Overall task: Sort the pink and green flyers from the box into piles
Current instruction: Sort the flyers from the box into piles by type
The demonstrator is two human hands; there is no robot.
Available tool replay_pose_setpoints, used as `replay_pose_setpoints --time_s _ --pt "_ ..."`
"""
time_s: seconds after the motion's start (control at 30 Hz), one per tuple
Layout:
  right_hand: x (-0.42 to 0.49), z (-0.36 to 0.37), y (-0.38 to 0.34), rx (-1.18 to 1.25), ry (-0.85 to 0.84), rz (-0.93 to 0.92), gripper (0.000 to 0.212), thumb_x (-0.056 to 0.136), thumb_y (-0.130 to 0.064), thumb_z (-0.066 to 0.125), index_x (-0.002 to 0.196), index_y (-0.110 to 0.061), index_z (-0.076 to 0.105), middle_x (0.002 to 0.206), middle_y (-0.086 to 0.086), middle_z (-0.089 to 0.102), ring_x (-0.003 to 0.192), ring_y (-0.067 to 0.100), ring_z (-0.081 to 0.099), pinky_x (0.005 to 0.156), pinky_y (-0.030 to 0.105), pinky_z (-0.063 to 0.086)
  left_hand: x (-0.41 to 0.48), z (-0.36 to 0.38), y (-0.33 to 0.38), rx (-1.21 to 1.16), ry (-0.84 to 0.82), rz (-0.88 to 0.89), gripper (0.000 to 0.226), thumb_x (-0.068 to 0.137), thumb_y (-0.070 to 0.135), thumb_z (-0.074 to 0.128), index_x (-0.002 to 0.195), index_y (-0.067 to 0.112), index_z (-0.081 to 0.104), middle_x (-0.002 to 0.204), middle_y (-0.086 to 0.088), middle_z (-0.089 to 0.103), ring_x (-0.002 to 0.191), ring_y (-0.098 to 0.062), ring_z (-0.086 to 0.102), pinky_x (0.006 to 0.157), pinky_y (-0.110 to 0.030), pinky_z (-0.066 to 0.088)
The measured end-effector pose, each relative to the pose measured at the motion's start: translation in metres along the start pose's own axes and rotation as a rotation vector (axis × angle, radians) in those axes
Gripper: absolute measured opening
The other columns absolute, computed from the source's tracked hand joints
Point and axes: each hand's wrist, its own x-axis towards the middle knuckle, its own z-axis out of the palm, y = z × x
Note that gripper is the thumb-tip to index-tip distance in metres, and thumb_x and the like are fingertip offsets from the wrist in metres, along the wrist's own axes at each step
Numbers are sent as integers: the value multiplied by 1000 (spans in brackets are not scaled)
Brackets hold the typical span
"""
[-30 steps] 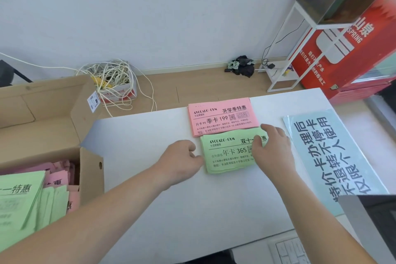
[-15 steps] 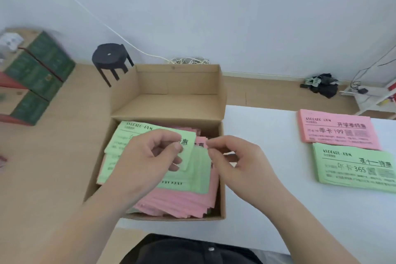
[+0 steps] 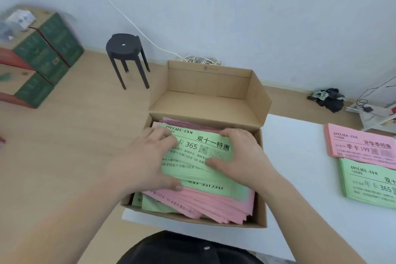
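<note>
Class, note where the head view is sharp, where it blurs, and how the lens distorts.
Head view: print on the top green flyer reads sharply; the green cartons at far left blur; the box walls splay outward; light soft, shadows faint.

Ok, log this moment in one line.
step: pick | left hand, right hand: holding green flyers in box | pink pile, green pile: on table

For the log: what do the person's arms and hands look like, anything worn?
Both forearms are bare, no sleeves in view. The left hand and right hand show no gloves, rings, watch or markings. Below, a dark garment with a small metal stud.
</note>
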Motion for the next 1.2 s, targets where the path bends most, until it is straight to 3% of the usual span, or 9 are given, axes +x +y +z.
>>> replay_pose_setpoints --time_s 0.1,0.2,0.3,0.43,0.57,0.87,1.0,1.1,1.2 --pt "13 -10 -15 -94 -250 -82 110 65 -72 83 156 -38 32 155 -13 35 147 13 28 122 38 29 5 -1 1 9 5 37 100 55 83 77 139 39 44 148 20 30 139 -9 25 116 -34 34" --pt "14 -4 -19 -280 -324 -162 132 50 -86 79 159 -40 22 156 -11 20 146 16 21 124 45 25 3 -2 -5 -49 65 46 92 62 81 71 140 37 51 149 21 41 138 -8 34 114 -31 36" --pt "14 5 -20 -315 -280 -199 127 53 -83 80 158 -41 22 150 -12 28 142 16 26 121 43 28 0 4 -10 -140 193 42 76 71 68 52 139 35 58 143 18 56 134 -9 48 111 -27 39" --pt "20 -2 -15 -232 -272 -225 103 69 -72 79 157 -39 35 156 -15 39 146 14 30 123 34 26 -3 5 -17 -194 238 48 64 82 37 74 143 31 57 145 16 55 137 -5 45 118 -27 35" --pt "26 -23 -14 -111 -342 -197 74 84 -63 72 151 -39 49 153 -22 47 142 4 42 118 27 33 -13 2 -26 -142 164 91 93 75 56 83 155 37 40 157 21 37 148 1 22 125 -24 19" --pt "18 -9 -24 -390 -328 -265 117 57 -80 82 155 -39 32 156 -13 40 143 15 35 118 32 30 -11 4 -26 36 180 199 84 83 64 73 155 35 42 158 15 41 147 -9 33 119 -26 26" --pt "19 -11 -24 -379 -331 -242 115 58 -78 83 155 -40 34 154 -15 44 141 14 39 114 31 33 -12 5 -30 32 226 228 67 89 66 54 144 28 58 145 9 61 133 -16 57 110 -36 46" --pt "22 -20 -23 -263 -346 -174 100 63 -71 86 150 -46 42 147 -20 51 131 9 49 106 26 41 -11 4 -31 -42 242 202 71 88 69 42 144 28 57 141 10 64 127 -15 60 106 -37 47" --pt "23 -29 -19 -172 -428 -139 101 61 -72 87 149 -48 44 149 -24 47 137 6 44 110 22 36 -12 1 -33 -184 236 157 65 86 60 54 143 28 59 140 12 63 129 -10 56 111 -35 43"
